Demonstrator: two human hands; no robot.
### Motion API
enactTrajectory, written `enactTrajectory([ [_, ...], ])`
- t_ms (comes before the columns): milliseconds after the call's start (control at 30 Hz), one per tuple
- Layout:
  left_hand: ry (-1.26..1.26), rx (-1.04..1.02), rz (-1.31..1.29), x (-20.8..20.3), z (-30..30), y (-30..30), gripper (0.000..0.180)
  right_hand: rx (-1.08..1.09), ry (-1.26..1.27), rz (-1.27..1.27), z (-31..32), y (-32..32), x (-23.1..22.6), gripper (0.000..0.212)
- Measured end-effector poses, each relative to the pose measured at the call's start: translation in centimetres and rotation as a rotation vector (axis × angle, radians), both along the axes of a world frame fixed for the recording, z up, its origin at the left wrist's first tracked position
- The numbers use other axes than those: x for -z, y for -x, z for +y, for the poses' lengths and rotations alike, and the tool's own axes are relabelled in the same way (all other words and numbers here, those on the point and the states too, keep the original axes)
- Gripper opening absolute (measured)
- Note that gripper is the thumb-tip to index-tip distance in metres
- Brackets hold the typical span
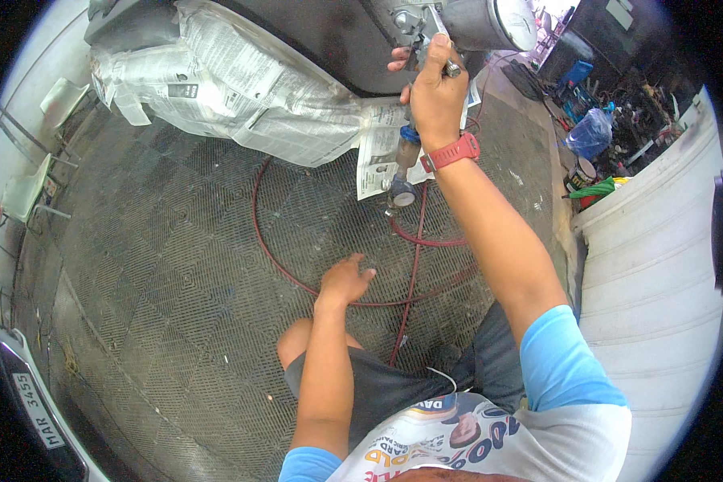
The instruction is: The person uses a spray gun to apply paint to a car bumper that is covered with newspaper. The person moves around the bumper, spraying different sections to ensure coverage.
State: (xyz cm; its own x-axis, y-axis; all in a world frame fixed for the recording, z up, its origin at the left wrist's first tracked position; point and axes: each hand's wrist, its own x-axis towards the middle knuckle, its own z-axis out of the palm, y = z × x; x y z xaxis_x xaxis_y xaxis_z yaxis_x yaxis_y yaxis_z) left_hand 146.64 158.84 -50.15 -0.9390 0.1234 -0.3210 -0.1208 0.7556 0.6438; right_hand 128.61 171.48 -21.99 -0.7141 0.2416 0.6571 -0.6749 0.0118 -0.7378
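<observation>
Passing room left of the left hand [347, 281], red hose [377, 304] beneath, newspaper masking [253, 100] ahead.

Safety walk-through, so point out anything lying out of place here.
The red hose sprawls in loose loops across the floor, near the left hand, not coiled away; someone could trip.

From my end, I can make out one row of dark letters and digits on the white number plate [38, 410] at lower left. I see the shirt [458, 442] printed with big dark-blue digits, orange and reddish lettering and a small blue label, all upside down to me. The newspaper [281, 120] carries dense columns of print too tiny for me to read, and I can't read the gauge [404, 198] face either.
</observation>
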Motion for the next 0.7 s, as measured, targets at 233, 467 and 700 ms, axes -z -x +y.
enactTrajectory([
  [233,0.020,0.012,-0.032,-1.1,0.6,0.1,0.061,-0.304,-0.086,0.076,-5.2,-1.6,-2.7,0.055],
  [467,0.018,0.025,-0.034,-0.4,0.3,0.1,0.061,-0.178,-0.296,-0.200,-3.2,-1.1,-7.7,0.062],
  [700,0.015,0.000,-0.041,-1.5,-0.1,-0.4,0.063,0.062,-0.132,-0.025,-1.4,0.3,-7.1,0.056],
])
